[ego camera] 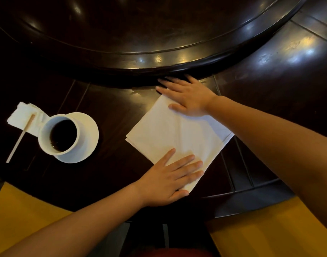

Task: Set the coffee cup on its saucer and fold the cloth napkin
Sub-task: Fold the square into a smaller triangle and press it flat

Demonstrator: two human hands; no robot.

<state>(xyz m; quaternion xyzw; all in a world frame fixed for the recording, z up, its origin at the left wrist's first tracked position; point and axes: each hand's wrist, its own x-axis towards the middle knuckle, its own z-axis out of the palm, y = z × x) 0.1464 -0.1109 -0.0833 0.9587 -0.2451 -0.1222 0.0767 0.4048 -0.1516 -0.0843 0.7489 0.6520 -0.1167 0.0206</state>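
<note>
A white cloth napkin [177, 134] lies folded in a flat square on the dark wooden table. My left hand [170, 179] rests flat, fingers spread, on its near corner. My right hand [186, 97] presses flat on its far corner, fingers pointing left. Neither hand grips anything. To the left, a white coffee cup [58, 135] full of dark coffee stands on its white saucer [88, 134], off-centre toward the saucer's left side.
A wooden stir stick [20, 139] lies across crumpled white paper napkins [23, 117] left of the cup. A raised round turntable [159, 69] fills the table's far side. The table edge [251, 193] curves near me, with yellow floor below.
</note>
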